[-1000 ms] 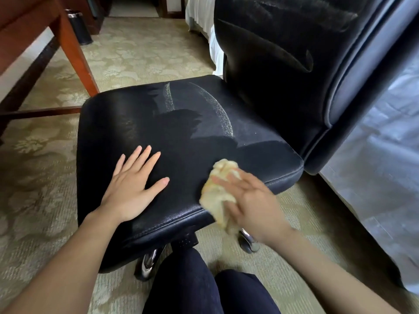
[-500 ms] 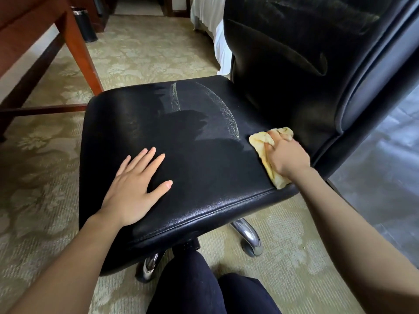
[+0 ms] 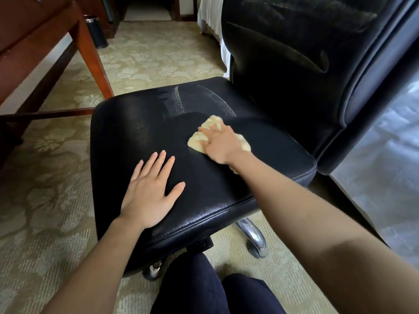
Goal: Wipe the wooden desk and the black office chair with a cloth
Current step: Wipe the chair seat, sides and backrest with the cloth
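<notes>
1. Wooden desk (image 3: 90,55): far left, only a reddish-brown leg, rails and underside in view, standing on patterned carpet (image 3: 45,177).
2. Black cylindrical bin (image 3: 96,31): on the carpet beyond the desk leg.
3. Left hand (image 3: 149,191): palm down on the front left of the seat, fingers straight and slightly apart, holding nothing.
4. Black office chair (image 3: 136,132): centre, seat facing the camera, with pale streaks on the seat's far part.
5. Cloth (image 3: 199,140): yellow, bunched, lying on the middle of the seat, right of the left hand and apart from it.
6. Right hand (image 3: 221,143): on top of the cloth, fingers laid fairly straight across it and pressing it to the seat; slightly blurred.
7. Backrest (image 3: 283,64): upright, upper right.
8. Chrome base leg (image 3: 251,234): below the seat's front edge, ending in a caster.
9. Dark trousered knees (image 3: 192,286): bottom centre.
</notes>
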Motion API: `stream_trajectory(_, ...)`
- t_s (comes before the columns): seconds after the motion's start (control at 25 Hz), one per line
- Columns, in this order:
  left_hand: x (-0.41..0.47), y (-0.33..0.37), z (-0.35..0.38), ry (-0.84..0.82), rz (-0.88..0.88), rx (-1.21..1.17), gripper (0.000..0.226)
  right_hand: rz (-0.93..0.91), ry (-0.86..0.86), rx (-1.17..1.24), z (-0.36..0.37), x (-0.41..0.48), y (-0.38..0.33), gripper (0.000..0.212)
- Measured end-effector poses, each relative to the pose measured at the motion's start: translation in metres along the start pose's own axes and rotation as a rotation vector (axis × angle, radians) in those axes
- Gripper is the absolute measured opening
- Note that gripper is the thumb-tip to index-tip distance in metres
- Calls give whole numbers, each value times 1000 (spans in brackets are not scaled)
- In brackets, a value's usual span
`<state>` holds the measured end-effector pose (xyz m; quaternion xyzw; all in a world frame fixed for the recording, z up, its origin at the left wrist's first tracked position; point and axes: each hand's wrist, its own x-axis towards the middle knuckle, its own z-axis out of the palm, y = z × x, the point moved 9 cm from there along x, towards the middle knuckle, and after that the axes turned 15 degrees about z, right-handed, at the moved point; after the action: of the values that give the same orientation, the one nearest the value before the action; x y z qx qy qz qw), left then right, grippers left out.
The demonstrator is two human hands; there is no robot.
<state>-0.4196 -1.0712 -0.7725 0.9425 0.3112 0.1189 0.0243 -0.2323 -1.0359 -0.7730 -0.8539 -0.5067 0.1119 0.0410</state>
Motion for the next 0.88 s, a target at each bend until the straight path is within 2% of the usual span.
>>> stream_trajectory(0.2, -1, 9, 5, -87, -54, 22, 77, -289, 4, 120, 1, -60, -19, 45)
stream_trajectory(0.36, -2, 13, 6, -129, -100, 1, 79, -355, 45, 144, -4, -114, 16, 46)
stream_trajectory(0.52, 3, 18, -7, -43, -103, 62, 75, -57, 220, 88, -18, -129, 98, 48)
stream_trajectory(0.64, 18, 18, -14, -6, -66, 71, 75, 159, 287, 105, -28, -117, 163, 48)
stream_trajectory(0.88, 28, 15, 1, -93, -55, -3, 78, 300, 360, 166, -44, -57, 223, 42)
